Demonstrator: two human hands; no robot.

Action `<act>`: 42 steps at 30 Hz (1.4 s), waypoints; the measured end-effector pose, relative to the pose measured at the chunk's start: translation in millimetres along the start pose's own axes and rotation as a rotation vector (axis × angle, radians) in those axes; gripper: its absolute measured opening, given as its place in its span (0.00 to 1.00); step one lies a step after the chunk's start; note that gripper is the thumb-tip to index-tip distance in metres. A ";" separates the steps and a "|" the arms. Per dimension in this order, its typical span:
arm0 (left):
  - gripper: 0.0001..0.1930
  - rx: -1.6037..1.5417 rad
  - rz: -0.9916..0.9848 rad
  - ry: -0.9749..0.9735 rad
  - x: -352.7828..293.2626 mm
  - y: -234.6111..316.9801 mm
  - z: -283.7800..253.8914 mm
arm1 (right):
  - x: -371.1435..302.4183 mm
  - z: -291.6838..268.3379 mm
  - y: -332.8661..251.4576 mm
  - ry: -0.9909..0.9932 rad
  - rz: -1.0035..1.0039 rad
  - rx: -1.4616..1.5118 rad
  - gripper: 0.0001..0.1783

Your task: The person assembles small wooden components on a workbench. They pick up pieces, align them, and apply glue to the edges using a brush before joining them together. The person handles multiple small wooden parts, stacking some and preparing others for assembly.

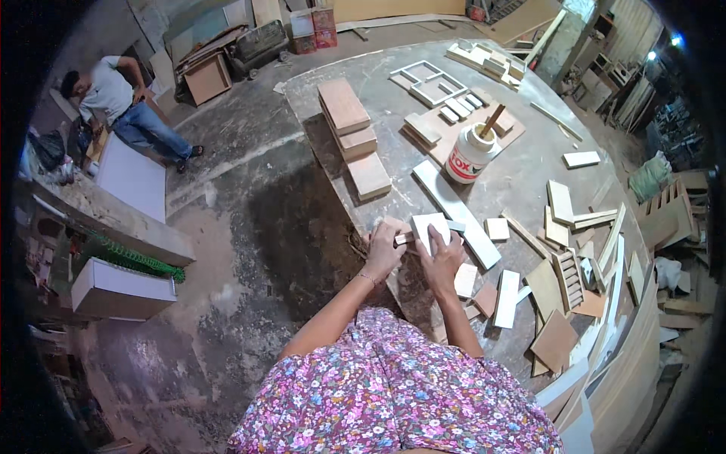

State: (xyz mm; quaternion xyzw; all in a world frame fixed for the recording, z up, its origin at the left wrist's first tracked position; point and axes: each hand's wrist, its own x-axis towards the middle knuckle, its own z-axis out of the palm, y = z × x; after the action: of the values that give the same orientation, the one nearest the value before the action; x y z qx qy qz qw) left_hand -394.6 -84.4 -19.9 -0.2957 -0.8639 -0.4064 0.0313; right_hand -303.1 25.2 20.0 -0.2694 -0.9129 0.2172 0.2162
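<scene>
Near the table's front left edge, my right hand [442, 261] is closed around a small white square board [428, 227], its fingers lying over the face. Against the left side of that board, my left hand [384, 248] pinches a small wooden strip [404, 238]. The far end of the strip is hidden, so I cannot tell whether it is joined to the board. A long white board [457, 216] lies just beyond my right hand. Past it stands a white plastic jar [470, 157] with a wooden stick [493, 119] upright in its open mouth.
Stacked wooden blocks [354, 136] line the table's left edge. Beyond the jar lie a white frame [428, 82] and small white blocks [458, 110]. Loose wood offcuts [556, 333] crowd the right. Another person [121, 98] is at the far left, beside a white panel [134, 175].
</scene>
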 end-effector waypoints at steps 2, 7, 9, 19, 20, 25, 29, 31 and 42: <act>0.14 -0.021 0.068 0.016 -1.1 -6.3 -0.6 | -5.6 -1.9 -4.4 0.001 -0.012 -0.040 0.25; 0.12 0.020 0.132 0.048 0.3 -11.9 -0.1 | -15.9 3.5 -7.5 0.025 -0.039 -0.133 0.27; 0.11 0.037 0.087 0.037 -1.3 -11.7 1.7 | -29.2 3.5 -4.7 0.006 -0.050 -0.107 0.28; 0.08 0.071 0.083 0.083 -5.6 -5.3 4.4 | 7.6 19.3 -13.8 0.024 -0.014 -0.209 0.31; 0.08 0.021 0.082 0.153 -6.1 -2.0 5.8 | 5.6 20.8 -11.3 0.043 -0.041 -0.186 0.31; 0.10 0.079 0.052 0.135 -11.5 -9.8 13.4 | -30.2 11.3 -9.9 -0.012 -0.145 -0.100 0.30; 0.09 0.011 0.087 0.186 -10.2 -8.5 13.6 | -11.1 17.4 -3.3 0.072 -0.177 -0.102 0.28; 0.09 -0.038 0.104 0.190 -9.7 -6.9 11.6 | 7.2 17.5 -7.3 0.083 -0.089 -0.179 0.25; 0.11 0.026 0.036 0.142 -11.3 -3.9 9.3 | -5.4 23.0 0.2 0.064 -0.121 -0.156 0.28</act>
State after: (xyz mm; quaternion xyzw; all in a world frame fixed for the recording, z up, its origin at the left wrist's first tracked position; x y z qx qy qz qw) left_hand -385.7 -85.1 -32.1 -0.2814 -0.8593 -0.4143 0.1036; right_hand -310.7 15.8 -0.3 -0.2368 -0.9342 0.1235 0.2365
